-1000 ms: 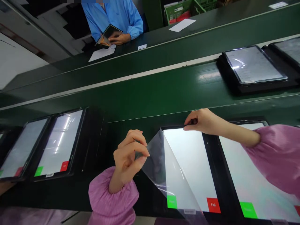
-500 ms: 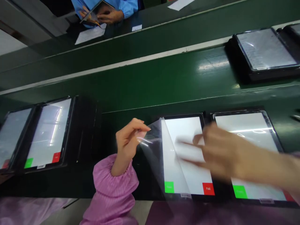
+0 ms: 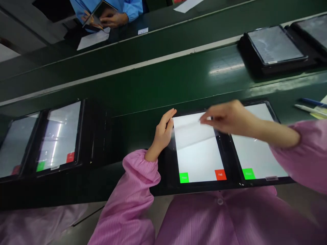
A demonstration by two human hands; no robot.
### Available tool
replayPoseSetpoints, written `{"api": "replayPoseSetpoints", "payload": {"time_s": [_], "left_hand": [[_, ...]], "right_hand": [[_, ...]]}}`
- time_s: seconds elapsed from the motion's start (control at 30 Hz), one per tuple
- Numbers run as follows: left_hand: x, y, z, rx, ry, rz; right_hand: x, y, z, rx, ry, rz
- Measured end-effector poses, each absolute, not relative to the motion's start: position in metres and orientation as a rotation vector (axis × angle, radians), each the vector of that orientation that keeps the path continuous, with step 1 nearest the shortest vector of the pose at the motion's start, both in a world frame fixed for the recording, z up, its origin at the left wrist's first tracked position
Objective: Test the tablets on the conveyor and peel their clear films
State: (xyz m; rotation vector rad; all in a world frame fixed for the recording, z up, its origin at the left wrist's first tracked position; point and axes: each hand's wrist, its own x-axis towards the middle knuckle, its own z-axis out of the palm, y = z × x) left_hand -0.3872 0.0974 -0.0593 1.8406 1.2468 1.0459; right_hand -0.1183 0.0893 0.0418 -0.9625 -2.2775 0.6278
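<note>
My left hand [image 3: 162, 134] rests at the left edge of a black-framed tablet [image 3: 198, 146], fingers apart, holding nothing I can see. The lit white screen shows a green Pass button [image 3: 184, 177] and a red Fail button [image 3: 220, 174]. A clear plastic film [image 3: 194, 131] seems to lie flat on the screen, with only a faint sheen and crease showing. My right hand [image 3: 224, 117], slightly blurred, sweeps across the screen's upper part, fingers extended. Its fingertips are near or on the film.
Another lit tablet [image 3: 255, 156] sits directly right, and several more stand left and across the dark green bench [image 3: 163, 85]. Pens [image 3: 311, 109] lie at the right. Beyond a raised white-edged rail, a blue-sleeved co-worker's hand [image 3: 112, 18] holds a dark tablet.
The film no longer hangs peeled back from my left hand and now lies on the screen. My left hand has moved to the tablet's edge, and my right hand has moved up across the screen.
</note>
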Motion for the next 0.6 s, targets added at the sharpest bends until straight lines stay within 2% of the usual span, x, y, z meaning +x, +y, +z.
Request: {"api": "replayPoseSetpoints", "payload": {"time_s": [0.1,0.2,0.43,0.53,0.6], "left_hand": [[-0.389,0.101,-0.067,1.797,1.241,1.229],[-0.391,0.102,-0.067,1.802,1.240,1.260],[-0.384,0.105,-0.073,1.763,1.253,1.302],[-0.392,0.099,-0.059,1.738,1.298,1.409],[-0.414,0.087,-0.034,1.751,1.340,1.459]], "right_hand": [[-0.108,0.118,0.044,-1.198,-1.926,0.748],[-0.101,0.124,0.051,-1.256,-1.679,0.794],[-0.105,0.113,0.063,-1.252,-1.607,0.723],[-0.107,0.108,0.063,-1.263,-1.611,0.725],[-0.107,0.106,0.061,-1.248,-1.597,0.739]]}}
